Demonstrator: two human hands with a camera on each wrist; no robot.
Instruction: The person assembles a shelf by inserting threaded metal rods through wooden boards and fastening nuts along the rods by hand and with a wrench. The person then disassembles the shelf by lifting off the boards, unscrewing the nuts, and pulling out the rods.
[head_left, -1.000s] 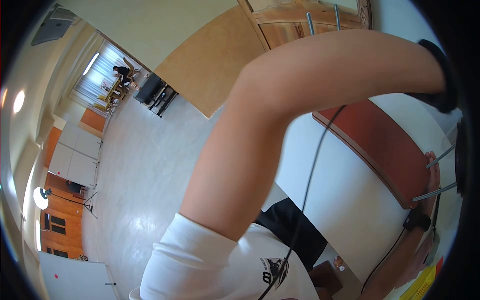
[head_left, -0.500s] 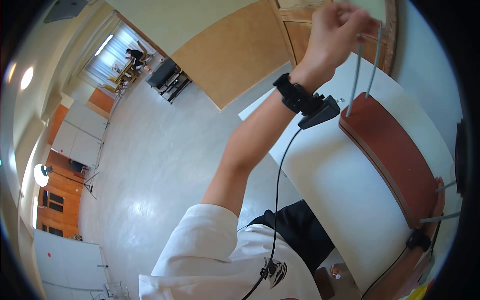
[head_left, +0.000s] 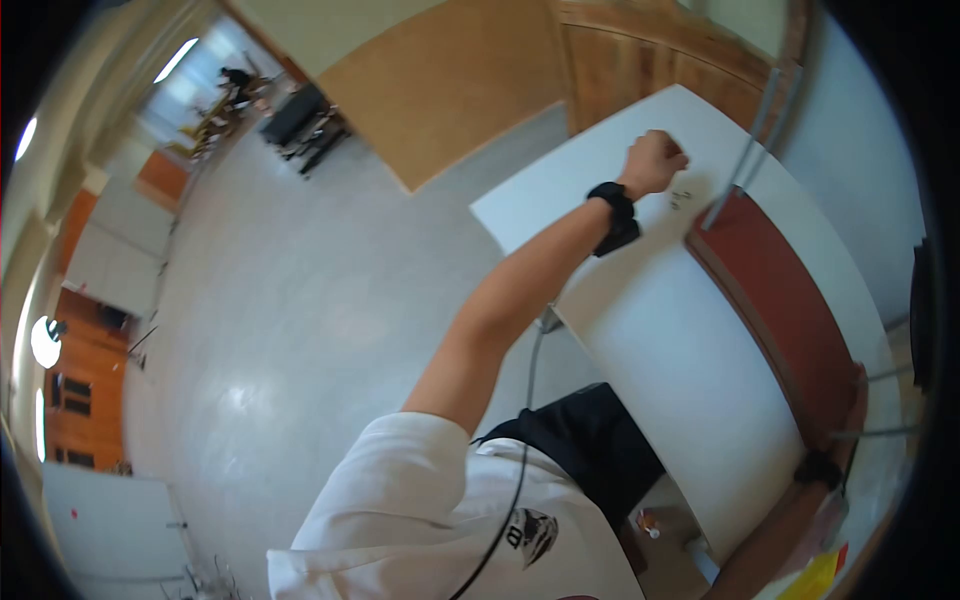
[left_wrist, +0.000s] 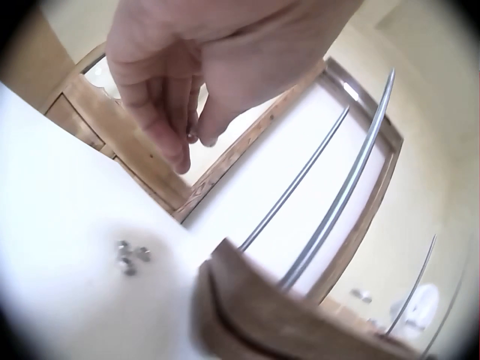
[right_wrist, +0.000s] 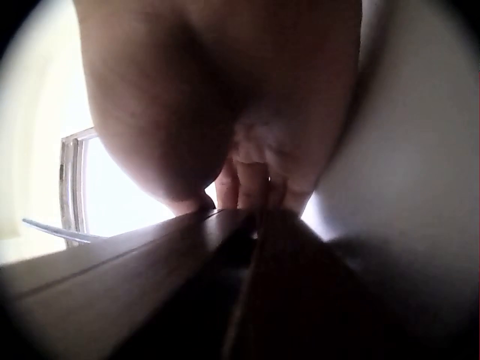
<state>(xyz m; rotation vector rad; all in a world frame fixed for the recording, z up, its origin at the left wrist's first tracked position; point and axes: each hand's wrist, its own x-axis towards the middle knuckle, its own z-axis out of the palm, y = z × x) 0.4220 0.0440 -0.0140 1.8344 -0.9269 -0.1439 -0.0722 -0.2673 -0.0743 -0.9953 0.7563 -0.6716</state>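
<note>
A reddish-brown board (head_left: pixel 775 300) lies along the white table, with two metal rods (left_wrist: pixel 330 202) standing up from one end. My left hand (head_left: pixel 655 162) is over the table just beside that end. Between its thumb and fingertips it pinches a small shiny metal piece (left_wrist: pixel 193 137), mostly hidden by the fingers. Several small metal nuts (left_wrist: pixel 131 256) lie on the table below the hand. At the board's other end, by two more rods (head_left: pixel 878 433), my right hand (right_wrist: pixel 255 161) grips the board, thumb on one side and fingers on the other.
The white table (head_left: pixel 650 340) runs up to a pale wall on the right. A wooden door or panel (head_left: pixel 640 60) stands past the table's far end. Cables trail from both wrists. A yellow item (head_left: pixel 815 580) is at the lower right.
My left hand came into view at the tips of the rods, then moved down and away from them to above the table by the nuts. The right hand stays at the board's end.
</note>
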